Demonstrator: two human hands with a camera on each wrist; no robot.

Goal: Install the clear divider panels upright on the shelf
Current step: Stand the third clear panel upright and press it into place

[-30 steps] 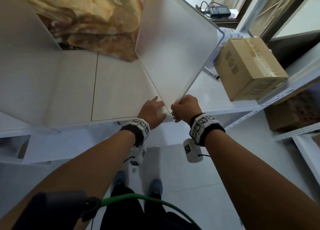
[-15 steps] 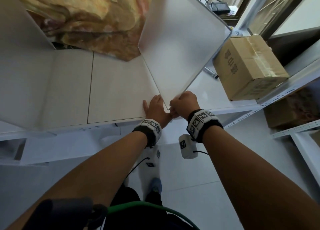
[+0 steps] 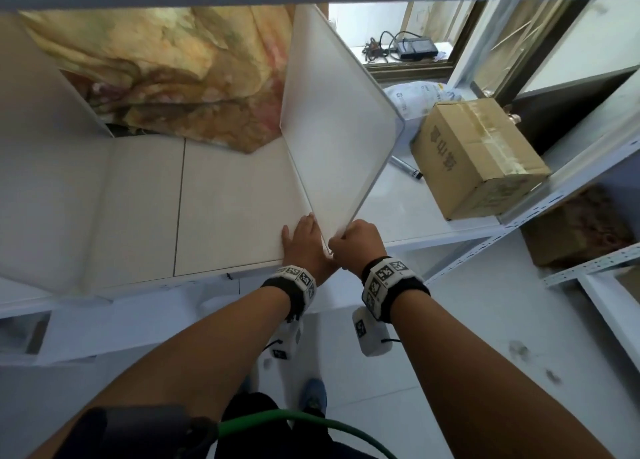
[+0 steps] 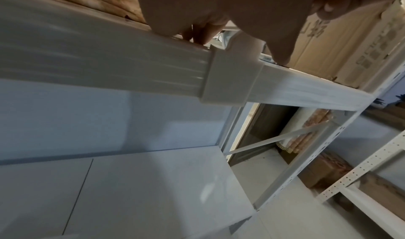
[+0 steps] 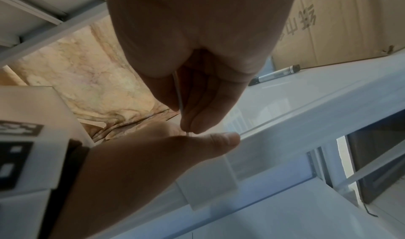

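Observation:
A frosted clear divider panel (image 3: pixel 332 129) stands on edge on the white shelf (image 3: pixel 225 199), running from front to back and leaning a little. My right hand (image 3: pixel 356 244) pinches the panel's front lower corner; the right wrist view shows the thin panel edge (image 5: pixel 179 100) between thumb and fingers. My left hand (image 3: pixel 304 240) lies flat on the shelf just left of the panel's base. A white clip (image 4: pixel 232 76) wraps the shelf's front rail below the hands. A second divider panel (image 3: pixel 45 147) stands at the left.
A cardboard box (image 3: pixel 478 157) and a marker pen (image 3: pixel 405 167) lie on the shelf right of the panel. Patterned cloth (image 3: pixel 180 77) fills the back. A white bag (image 3: pixel 419 95) sits behind the box. Another metal rack (image 3: pixel 588 268) stands at the right.
My left hand has slid forward and now lies flat on the shelf against the panel's base. The panel has gone further in and stands more upright; my right hand keeps its hold.

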